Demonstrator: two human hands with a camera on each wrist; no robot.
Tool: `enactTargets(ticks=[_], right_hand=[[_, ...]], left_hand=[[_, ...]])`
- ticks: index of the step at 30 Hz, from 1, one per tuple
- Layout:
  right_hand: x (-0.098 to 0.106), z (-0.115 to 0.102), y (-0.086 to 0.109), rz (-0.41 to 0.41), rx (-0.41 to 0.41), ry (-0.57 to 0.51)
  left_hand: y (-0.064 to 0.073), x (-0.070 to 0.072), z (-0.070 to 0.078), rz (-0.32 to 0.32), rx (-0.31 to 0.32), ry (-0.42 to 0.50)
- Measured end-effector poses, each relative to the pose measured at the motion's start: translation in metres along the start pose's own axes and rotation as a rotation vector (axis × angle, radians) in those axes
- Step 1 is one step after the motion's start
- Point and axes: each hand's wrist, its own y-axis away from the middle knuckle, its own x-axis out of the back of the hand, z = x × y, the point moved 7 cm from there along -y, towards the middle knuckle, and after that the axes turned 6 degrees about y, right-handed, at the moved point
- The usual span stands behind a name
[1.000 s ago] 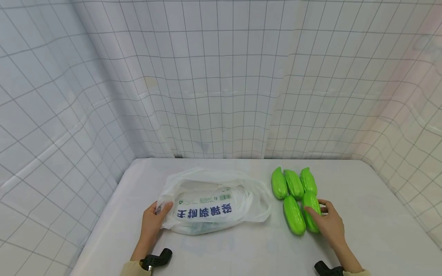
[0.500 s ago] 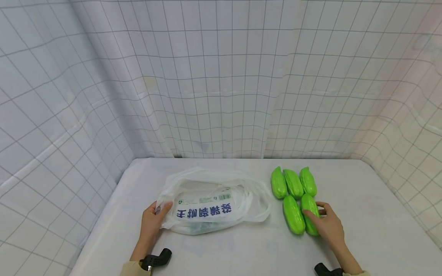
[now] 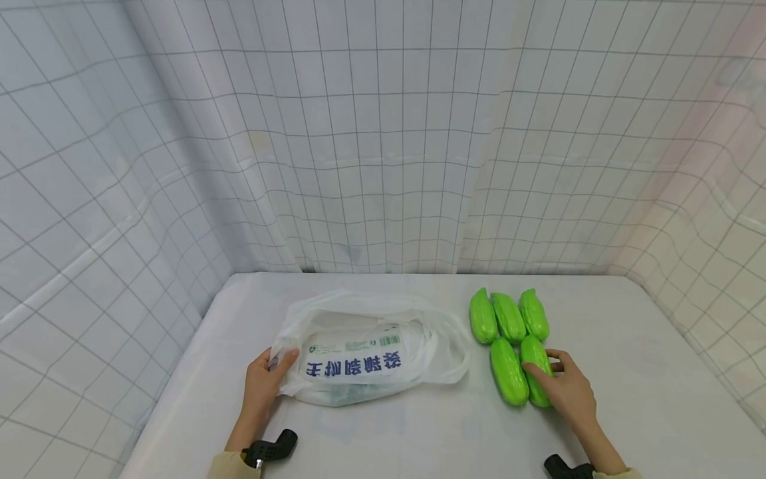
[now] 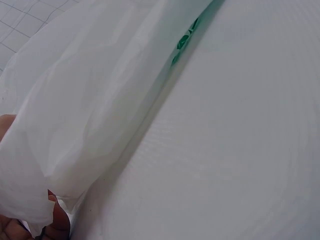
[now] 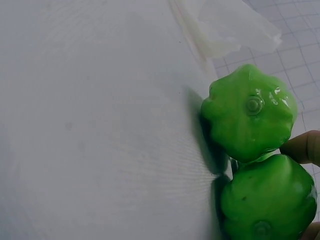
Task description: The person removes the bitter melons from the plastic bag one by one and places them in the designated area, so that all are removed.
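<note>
At the left of the table in the head view, my left hand [image 3: 263,384] pinches the left edge of a white plastic bag [image 3: 335,394]. Blue characters and a barcode are printed on the bag, and its mouth faces up. In the left wrist view the bag's film [image 4: 85,100] covers most of my fingers [image 4: 61,220]. My right hand [image 3: 568,392] holds a glossy, ridged green gourd [image 3: 536,356] between thumb and fingers at the right. Close beside it lies another green gourd [image 3: 509,372]. The right wrist view shows the lobed end of the held gourd [image 5: 270,195].
Three more green gourds [image 3: 509,319] lie side by side in a row behind the front pair. A white cloth covers the table [image 3: 407,442]. Grid-patterned white curtains [image 3: 371,166] hang behind and at both sides.
The held gourd and my right fingers have shifted slightly left, closer against the neighbouring gourd. My left hand and the bag have stayed in place.
</note>
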Motion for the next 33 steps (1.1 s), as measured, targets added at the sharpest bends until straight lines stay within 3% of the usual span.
enactTargets(ticks=[33], right_hand=[[-0.0043, -0.0047, -0.0001, -0.028, 0.031, 0.08]], left_hand=[[-0.0022, -0.0004, -0.006, 0.01, 0.003, 0.031]])
